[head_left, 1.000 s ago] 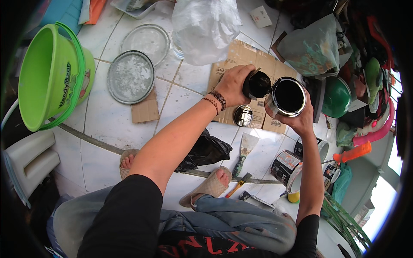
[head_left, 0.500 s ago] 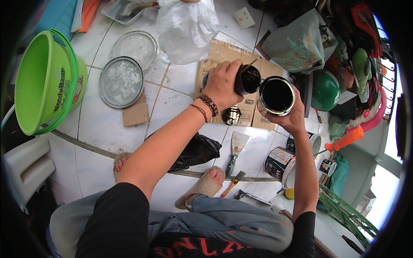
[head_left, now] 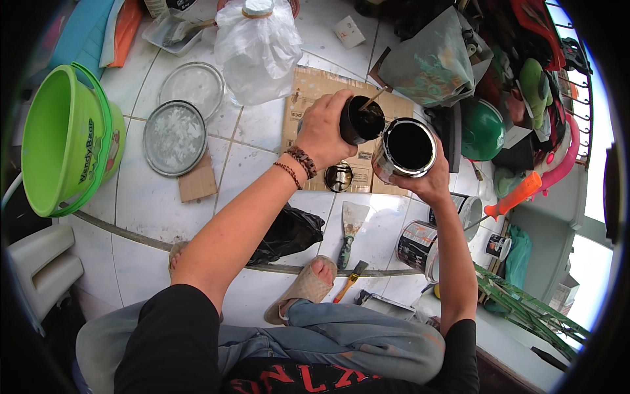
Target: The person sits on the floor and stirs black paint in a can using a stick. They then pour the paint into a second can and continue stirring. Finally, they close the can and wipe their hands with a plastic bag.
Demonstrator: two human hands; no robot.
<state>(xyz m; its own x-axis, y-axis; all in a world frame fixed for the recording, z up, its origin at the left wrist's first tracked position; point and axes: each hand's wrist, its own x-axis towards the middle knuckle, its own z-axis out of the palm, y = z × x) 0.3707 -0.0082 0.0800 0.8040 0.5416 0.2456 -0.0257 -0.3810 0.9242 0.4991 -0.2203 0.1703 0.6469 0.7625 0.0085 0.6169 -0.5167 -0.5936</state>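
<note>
My left hand (head_left: 323, 131) is wrapped round a black cup (head_left: 355, 129) with dark liquid inside. A thin stick (head_left: 375, 98) leans out of the cup over its far rim. My right hand (head_left: 433, 177) grips an open metal paint can (head_left: 394, 172) that holds black paint. The can is tilted a little, its rim right beside the cup's; whether they touch I cannot tell. Both are held over a flattened cardboard sheet (head_left: 312, 82). A shiny round lid (head_left: 338, 177) smeared with black lies at the cardboard's near edge.
A putty knife (head_left: 352, 226) and a paintbrush (head_left: 350, 282) lie near my feet. Paint tins (head_left: 418, 246) sit beside my right forearm. To the left are a green bucket (head_left: 49, 141) and round lids (head_left: 174, 139). A plastic-wrapped container (head_left: 259, 52) stands beyond the cardboard.
The cup has turned more upright, showing more of its opening and the stick. My head view has shifted slightly, so the whole scene sits a bit differently. Both hands keep their holds.
</note>
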